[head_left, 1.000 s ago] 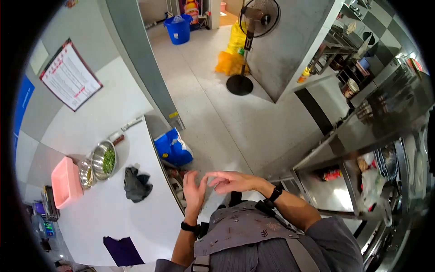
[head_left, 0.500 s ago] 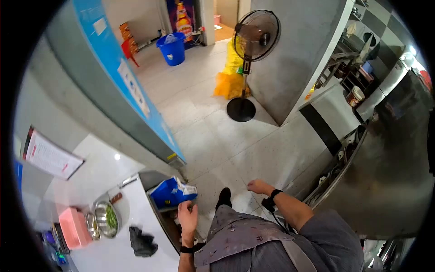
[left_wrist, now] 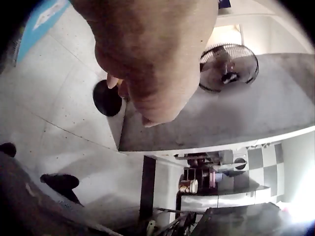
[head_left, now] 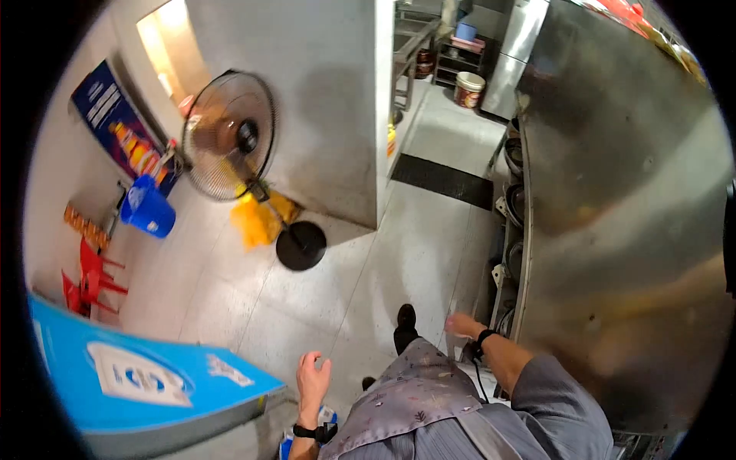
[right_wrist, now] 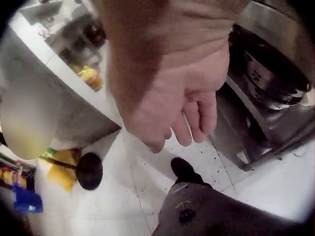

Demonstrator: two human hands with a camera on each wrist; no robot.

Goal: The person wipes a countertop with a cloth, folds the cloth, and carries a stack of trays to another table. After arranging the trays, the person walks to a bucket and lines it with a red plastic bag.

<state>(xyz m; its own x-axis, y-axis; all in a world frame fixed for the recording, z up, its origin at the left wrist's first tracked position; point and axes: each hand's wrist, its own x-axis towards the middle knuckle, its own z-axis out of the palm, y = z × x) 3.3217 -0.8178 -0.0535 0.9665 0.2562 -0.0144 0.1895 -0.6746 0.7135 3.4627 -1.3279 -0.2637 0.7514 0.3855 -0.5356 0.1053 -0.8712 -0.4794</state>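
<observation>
Both hands hang free in front of the patterned grey apron. In the head view my left hand hovers over the floor at the lower middle, its fingers loosely bent around nothing. My right hand hangs beside the metal counter, close to its lower shelf. The right wrist view shows that palm with relaxed, slightly curled fingers and nothing in them. Metal pots stand on the shelf just beyond it. In the left wrist view the wrist and back of the hand hide most of the fingers.
A standing fan with a round black base stands by the grey partition wall. Left are a blue bucket, red chair and blue panel. A dark strip crosses the passage ahead, with a white tub beyond.
The view has swung right, and the white table with its bowls has left it. My hands, close together a second ago, have moved apart and dropped to my sides.
</observation>
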